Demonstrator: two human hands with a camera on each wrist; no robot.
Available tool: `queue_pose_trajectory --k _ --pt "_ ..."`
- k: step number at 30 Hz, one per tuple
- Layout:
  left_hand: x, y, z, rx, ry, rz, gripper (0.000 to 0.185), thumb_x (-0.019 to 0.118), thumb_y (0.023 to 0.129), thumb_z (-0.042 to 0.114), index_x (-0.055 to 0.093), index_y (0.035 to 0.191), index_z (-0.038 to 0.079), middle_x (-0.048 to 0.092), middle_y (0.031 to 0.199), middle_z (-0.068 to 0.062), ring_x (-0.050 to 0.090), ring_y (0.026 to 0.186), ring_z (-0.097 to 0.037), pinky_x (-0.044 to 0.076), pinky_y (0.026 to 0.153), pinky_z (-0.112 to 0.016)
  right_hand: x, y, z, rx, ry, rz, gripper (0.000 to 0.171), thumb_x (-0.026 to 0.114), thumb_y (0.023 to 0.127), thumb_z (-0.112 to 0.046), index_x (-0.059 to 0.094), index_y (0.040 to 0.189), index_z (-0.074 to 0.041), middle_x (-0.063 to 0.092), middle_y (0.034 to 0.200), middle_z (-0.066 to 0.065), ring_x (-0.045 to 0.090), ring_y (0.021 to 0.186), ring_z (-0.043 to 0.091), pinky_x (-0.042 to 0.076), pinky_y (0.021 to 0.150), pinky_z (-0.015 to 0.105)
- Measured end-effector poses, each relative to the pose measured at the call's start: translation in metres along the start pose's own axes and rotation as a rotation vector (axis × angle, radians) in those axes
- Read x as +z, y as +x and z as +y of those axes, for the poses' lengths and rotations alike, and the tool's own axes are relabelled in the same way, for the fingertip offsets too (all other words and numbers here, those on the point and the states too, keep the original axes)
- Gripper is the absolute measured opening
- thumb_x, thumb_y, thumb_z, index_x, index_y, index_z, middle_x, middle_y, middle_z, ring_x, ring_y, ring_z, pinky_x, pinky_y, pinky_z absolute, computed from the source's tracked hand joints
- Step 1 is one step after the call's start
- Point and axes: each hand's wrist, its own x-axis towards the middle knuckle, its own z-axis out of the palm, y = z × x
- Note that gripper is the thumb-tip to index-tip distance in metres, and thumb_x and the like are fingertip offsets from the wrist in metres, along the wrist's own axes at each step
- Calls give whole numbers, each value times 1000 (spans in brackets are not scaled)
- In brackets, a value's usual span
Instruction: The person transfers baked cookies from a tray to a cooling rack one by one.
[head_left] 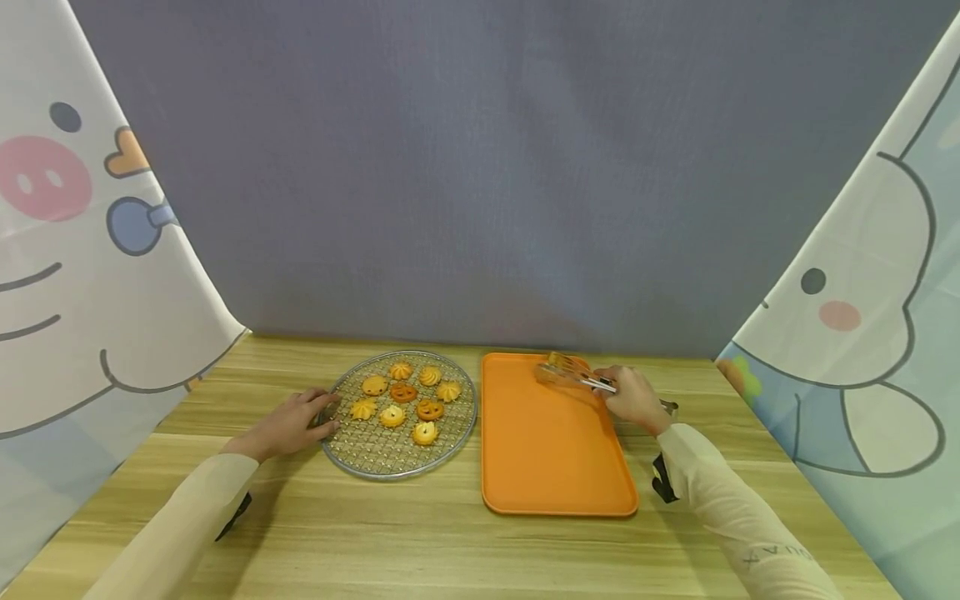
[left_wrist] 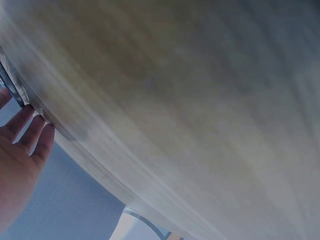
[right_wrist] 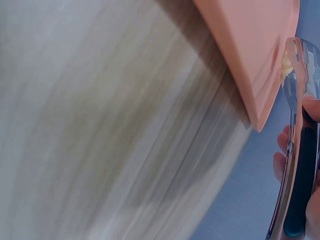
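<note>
The right hand point(head_left: 636, 398) has its fingers curled around the handle of a pair of metal tongs point(head_left: 576, 377), and the tips of the tongs are clamped on one golden piped cookie point(head_left: 561, 362), held over the far end of an orange tray point(head_left: 551, 467). The right wrist view shows the tongs' shiny arms and dark grip close up, with a pale bit of cookie between the tips beside the tray's edge; whether the cookie touches the tray cannot be told. The tray otherwise shows only bare orange surface. The left hand point(head_left: 291, 423) rests on the near left rim of a round wire cooling rack point(head_left: 367, 457), its fingers fairly straight and slightly apart, steadying rather than gripping; the left wrist view is blurred and shows little more than fingertips by the metal rim. On the rack lie nine more cookies point(head_left: 402, 393), some pale and ridged, two darker with a jam-like filling, grouped toward its far half. Judging by this layout, moving cookies from rack to tray is at its very beginning: one cookie is in transit, none is laid down yet, and nine remain. Rack and tray sit side by side, just apart, on a light wooden tabletop point(head_left: 420, 542), with a grey cloth backdrop behind and cartoon-printed curtains on both sides.
</note>
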Motion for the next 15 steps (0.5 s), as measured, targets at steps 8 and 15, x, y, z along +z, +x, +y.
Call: queue_pose_trajectory --k 8,15 --pt "1 0 -1 4 12 1 46 61 87 29 54 123 2 52 119 -26 51 103 -48 42 83 -59 -1 2 -15 -57 -9 27 32 67 80 -9 65 108 4 66 99 20 26 44 7 23 43 21" --pt "1 0 -1 11 14 6 45 61 87 29 54 123 1 52 118 -26 51 102 -48 42 83 -59 3 2 -26 -140 -10 28 28 68 79 -7 67 104 4 66 102 20 33 45 5 29 43 20"
